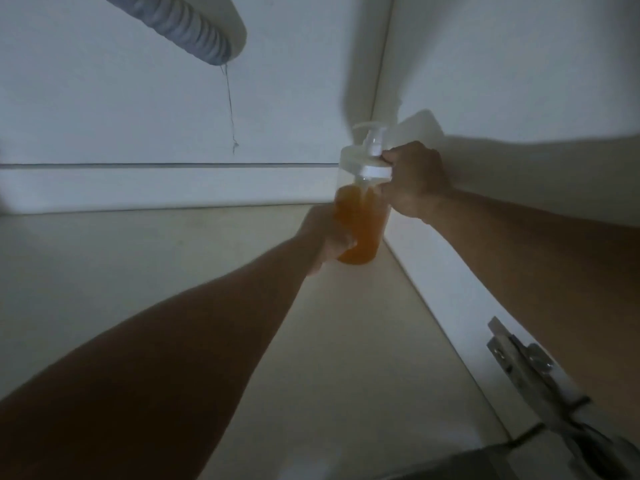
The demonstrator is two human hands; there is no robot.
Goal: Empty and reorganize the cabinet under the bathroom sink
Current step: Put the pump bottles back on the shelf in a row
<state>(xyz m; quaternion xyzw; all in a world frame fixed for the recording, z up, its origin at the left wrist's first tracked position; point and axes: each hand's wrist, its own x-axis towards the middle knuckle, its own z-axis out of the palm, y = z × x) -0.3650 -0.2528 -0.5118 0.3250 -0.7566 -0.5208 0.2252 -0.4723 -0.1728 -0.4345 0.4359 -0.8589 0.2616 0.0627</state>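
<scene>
Gripping pump bottle (360,216), L hand (329,237) base, R hand (414,180) cap

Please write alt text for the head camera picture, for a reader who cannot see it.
Inside a dim white cabinet, two bare hands hold a clear pump bottle about half full of orange liquid: the left hand grips its lower body, the right hand grips its white cap. A grey ribbed hose hangs at upper left, a metal door hinge at lower right.
</scene>
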